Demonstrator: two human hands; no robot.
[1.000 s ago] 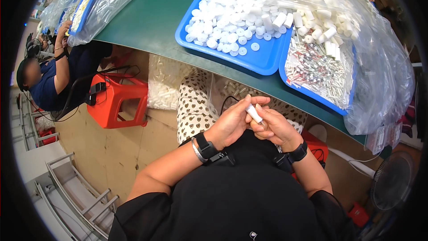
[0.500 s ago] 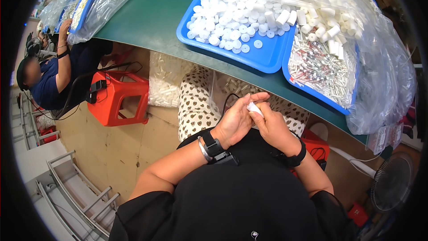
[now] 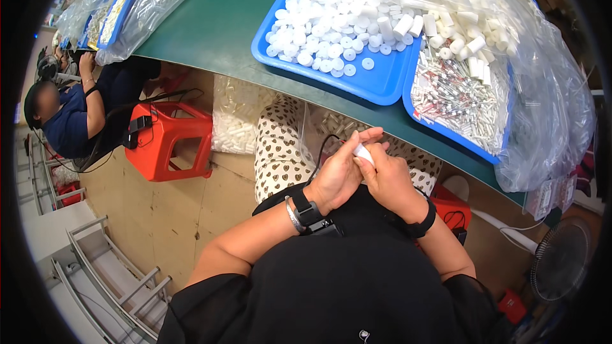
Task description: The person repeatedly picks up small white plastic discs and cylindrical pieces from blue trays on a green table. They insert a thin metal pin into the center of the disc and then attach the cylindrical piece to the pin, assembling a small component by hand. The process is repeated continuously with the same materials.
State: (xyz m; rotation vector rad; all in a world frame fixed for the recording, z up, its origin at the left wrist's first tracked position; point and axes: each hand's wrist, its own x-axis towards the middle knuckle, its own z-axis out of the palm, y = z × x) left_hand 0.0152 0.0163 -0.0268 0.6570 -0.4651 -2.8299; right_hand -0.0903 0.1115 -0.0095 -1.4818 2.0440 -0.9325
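While both hands meet in the lap below the green desk [image 3: 223, 13], the left hand [image 3: 338, 175] and right hand [image 3: 389, 181] pinch a small white tube [image 3: 363, 152] between fingertips, each grip closed on it; blue trays [image 3: 376, 83] of white caps sit above.

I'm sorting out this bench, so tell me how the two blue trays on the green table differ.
The left blue tray holds loose white round caps and short white tubes, and lies uncovered. The right blue tray holds thin stick-like parts with red marks plus white tubes, and a clear plastic bag drapes over much of it. The left tray sits further from the table's near edge than the right one. Both are shallow, blue, rectangular and sit side by side on the green table.
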